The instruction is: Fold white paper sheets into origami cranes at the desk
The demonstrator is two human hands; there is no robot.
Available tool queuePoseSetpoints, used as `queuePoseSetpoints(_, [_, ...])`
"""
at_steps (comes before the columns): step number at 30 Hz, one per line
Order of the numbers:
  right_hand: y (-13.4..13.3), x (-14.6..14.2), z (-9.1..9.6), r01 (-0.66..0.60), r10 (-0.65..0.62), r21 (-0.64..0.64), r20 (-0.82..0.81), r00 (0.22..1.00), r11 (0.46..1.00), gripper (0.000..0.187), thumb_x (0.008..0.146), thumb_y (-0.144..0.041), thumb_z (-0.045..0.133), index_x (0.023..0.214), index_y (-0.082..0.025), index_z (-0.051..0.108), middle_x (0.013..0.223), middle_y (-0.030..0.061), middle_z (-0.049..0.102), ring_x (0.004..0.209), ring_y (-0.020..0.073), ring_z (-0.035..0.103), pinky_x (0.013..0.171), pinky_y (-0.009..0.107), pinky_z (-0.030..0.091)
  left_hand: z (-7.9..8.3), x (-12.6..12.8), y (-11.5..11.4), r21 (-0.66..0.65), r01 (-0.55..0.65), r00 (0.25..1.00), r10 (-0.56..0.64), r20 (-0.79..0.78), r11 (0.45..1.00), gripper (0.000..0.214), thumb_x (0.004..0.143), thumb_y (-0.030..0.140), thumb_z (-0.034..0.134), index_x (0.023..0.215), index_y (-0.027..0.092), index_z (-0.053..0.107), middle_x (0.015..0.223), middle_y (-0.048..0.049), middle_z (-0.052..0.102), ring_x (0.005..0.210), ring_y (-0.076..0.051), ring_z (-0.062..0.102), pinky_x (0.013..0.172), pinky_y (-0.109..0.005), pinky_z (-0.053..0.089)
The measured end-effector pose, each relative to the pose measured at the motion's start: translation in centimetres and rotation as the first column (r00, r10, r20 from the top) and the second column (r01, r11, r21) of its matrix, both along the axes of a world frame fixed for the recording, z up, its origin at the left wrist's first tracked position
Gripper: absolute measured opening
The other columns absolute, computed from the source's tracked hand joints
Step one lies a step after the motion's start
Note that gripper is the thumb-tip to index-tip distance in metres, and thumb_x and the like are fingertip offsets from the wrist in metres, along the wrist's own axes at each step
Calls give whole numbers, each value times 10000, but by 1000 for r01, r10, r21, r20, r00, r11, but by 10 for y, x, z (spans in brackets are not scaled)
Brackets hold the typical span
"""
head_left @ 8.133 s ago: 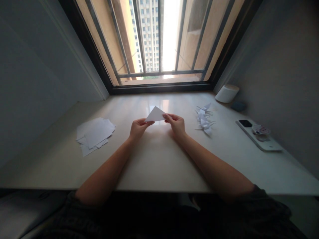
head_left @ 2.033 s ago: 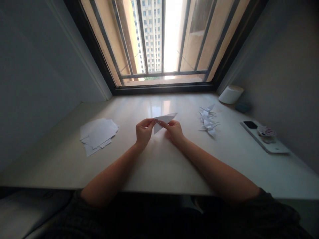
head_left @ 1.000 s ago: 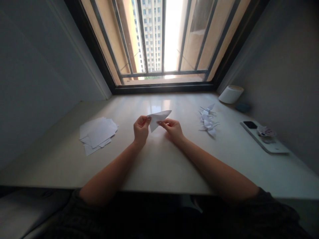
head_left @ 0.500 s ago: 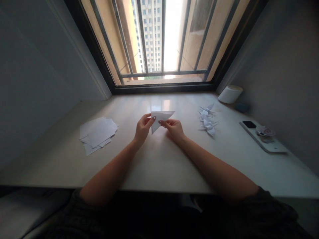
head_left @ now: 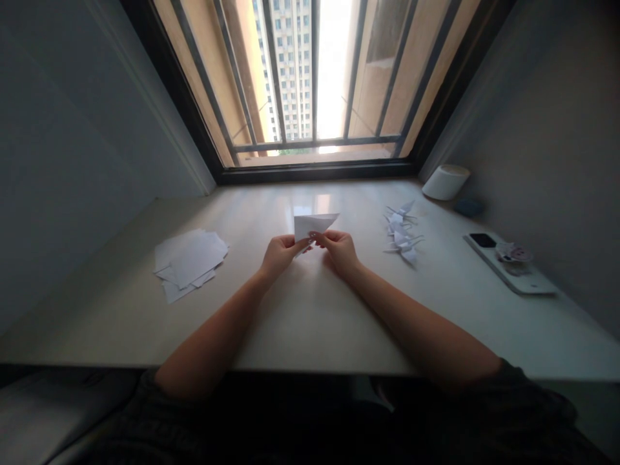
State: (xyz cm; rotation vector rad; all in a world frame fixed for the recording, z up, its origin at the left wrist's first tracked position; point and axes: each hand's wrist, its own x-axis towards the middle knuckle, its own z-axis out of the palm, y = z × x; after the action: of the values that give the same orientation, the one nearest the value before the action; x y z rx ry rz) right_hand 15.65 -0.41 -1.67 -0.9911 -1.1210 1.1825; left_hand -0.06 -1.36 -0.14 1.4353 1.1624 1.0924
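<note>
A white folded paper triangle (head_left: 310, 223) is held up over the middle of the table, its long edge facing the window. My left hand (head_left: 281, 254) pinches its lower edge, thumb pointing right across the front. Close beside that thumb, my right hand (head_left: 338, 248) grips the slanted edge between thumb and fingers. Both thumbs nearly meet, and the lower corner of the paper is mostly covered by fingers.
White paper sheets (head_left: 191, 258) lie in a loose pile to the left. Several folded paper cranes (head_left: 403, 237) stand in a cluster at the right. Farther right are a phone (head_left: 508, 265), a white cup-like object (head_left: 445, 182) and a small dark object (head_left: 469, 207). A barred window (head_left: 314, 173) borders the back.
My left hand has slid down the paper, its thumb going from the upper left part to the lower corner. My right hand stays almost in place on the slanted edge.
</note>
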Motion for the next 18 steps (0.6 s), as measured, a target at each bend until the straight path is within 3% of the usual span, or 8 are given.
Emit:
queuePoseSetpoints(6, [1, -1, -1, -20, 18, -33, -70, 997, 999, 338, 583, -485, 785, 507, -187, 647, 526, -4, 575, 529, 106, 457, 584, 275, 367, 3, -4, 3, -21, 79, 997, -79, -14, 997, 412, 676, 498, 740, 857, 129, 753, 837, -99, 746, 750, -210, 683, 707, -288, 491])
queuePoseSetpoints(18, [13, 4, -1, 137, -193, -189, -321, 927, 972, 359, 464, -470, 843, 574, -180, 663, 542, -19, 546, 540, 95, 449, 575, 275, 386, -2, -1, 4, -14, 101, 994, -102, -49, 995, 404, 700, 488, 723, 871, 123, 751, 829, -101, 746, 753, -218, 685, 713, -296, 491])
